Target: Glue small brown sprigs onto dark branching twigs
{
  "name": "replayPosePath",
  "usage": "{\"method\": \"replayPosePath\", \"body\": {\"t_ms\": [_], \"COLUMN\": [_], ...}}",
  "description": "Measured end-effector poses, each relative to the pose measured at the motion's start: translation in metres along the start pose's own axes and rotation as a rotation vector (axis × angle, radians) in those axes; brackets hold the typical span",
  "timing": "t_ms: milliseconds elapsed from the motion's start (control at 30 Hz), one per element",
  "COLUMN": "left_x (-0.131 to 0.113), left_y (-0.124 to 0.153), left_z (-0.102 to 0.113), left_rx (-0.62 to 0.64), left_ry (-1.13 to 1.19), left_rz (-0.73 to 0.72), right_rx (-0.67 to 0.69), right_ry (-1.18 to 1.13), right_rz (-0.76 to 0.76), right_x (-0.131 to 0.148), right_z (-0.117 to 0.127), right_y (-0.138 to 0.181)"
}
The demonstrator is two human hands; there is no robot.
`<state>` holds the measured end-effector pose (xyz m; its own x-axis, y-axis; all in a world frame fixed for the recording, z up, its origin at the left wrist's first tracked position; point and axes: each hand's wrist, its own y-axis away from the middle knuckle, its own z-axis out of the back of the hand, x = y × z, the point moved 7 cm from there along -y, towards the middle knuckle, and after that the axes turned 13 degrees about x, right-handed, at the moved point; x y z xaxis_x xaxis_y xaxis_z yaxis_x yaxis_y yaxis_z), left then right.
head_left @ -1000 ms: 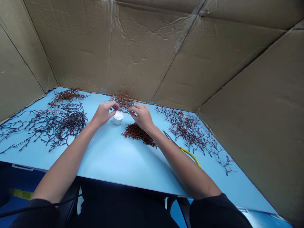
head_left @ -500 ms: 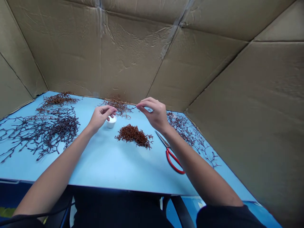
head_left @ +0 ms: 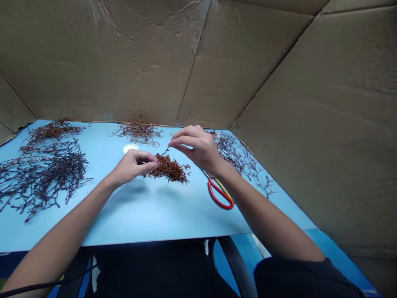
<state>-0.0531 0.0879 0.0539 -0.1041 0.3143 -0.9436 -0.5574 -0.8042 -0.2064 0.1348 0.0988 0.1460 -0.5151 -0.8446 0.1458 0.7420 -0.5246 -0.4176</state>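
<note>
My right hand (head_left: pixel 200 149) pinches the upper end of a thin dark twig (head_left: pixel 166 151) between thumb and fingertips. The twig slants down and left toward my left hand (head_left: pixel 135 166), whose thumb and forefinger are pressed together. What those left fingers hold is too small to make out. Both hands hover over a pile of short reddish-brown twig pieces (head_left: pixel 170 169), and the left one partly covers its near-left side. Just behind my left hand stands a small white cup (head_left: pixel 130 147), mostly hidden by it.
Dark branching twigs (head_left: pixel 58 169) spread at the left, with brown twigs (head_left: pixel 54 130) behind. Another brown bunch (head_left: pixel 138 131) lies at the back. Red-handled scissors (head_left: pixel 221 194) rest beside my right forearm, near dark branches (head_left: pixel 238 155) at the right. Cardboard walls (head_left: pixel 149 74) enclose the blue tabletop (head_left: pixel 149 219).
My left hand has moved from over the white cup to the brown pile. The twig in my right hand now tilts downward toward the left fingers. The camera view has turned right.
</note>
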Motion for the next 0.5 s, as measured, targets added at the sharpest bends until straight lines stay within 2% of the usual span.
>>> {"method": "replayPosePath", "body": {"t_ms": [67,167,233,267,400,500], "left_x": [0.003,0.003,0.001,0.0,0.004,0.014], "left_y": [0.0,0.001,0.002,0.004,0.011,0.014], "left_z": [-0.004,-0.008,-0.012,-0.014,-0.027,-0.035], "left_rx": [-0.014,-0.074,-0.126,-0.151,-0.194,-0.212], "left_ry": [0.013,0.042,0.067,0.08,0.128,0.155], "left_rz": [0.023,0.042,0.054,0.061,0.103,0.124], "right_rx": [-0.017,-0.09,-0.089,-0.045,0.288,0.433], "right_ry": [-0.005,-0.026,-0.053,-0.066,-0.102,-0.133], "right_rz": [-0.017,-0.143,-0.214,-0.23,-0.223,-0.209], "right_x": [-0.003,-0.017,-0.029,-0.034,-0.044,-0.041], "right_z": [-0.002,-0.002,-0.006,-0.011,-0.043,-0.06], "right_y": [0.006,0.025,0.044,0.054,0.091,0.107]}}
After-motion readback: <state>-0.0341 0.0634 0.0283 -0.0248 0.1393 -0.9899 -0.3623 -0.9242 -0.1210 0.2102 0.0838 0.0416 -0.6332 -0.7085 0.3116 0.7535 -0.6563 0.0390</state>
